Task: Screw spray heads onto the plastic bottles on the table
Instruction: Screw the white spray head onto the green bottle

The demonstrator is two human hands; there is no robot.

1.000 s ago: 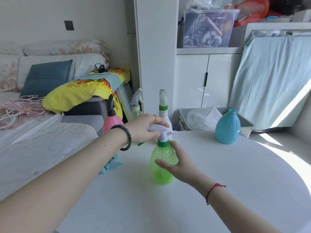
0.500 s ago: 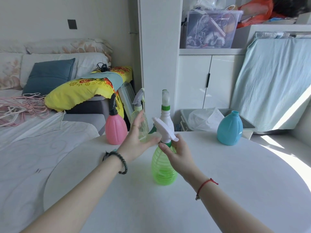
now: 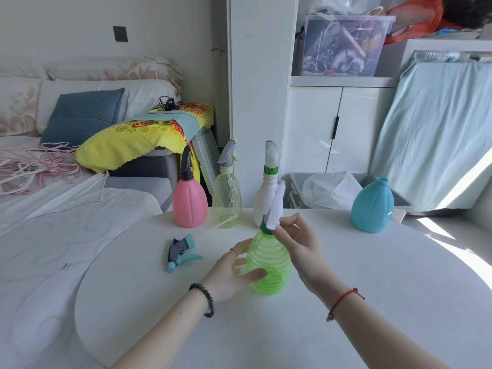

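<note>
A green ribbed bottle (image 3: 269, 265) stands in the middle of the white round table (image 3: 372, 302). A white spray head (image 3: 275, 206) with a green collar sits on its neck. My left hand (image 3: 234, 270) wraps the bottle's lower left side. My right hand (image 3: 298, 243) pinches the base of the spray head at the neck. A loose teal and grey spray head (image 3: 179, 253) lies on the table to the left. A capless blue bottle (image 3: 372, 207) stands at the back right.
Along the table's far edge stand a pink bottle (image 3: 189, 202) with a black head, a clear yellowish bottle (image 3: 227, 198) with a grey head, and a white bottle (image 3: 265, 198) with a green collar. A bed lies to the left, a grey bin behind.
My left hand left the spray head and dropped to the bottle's lower body. My right hand rose from the bottle's body to the neck. The spray head now points away from me.
</note>
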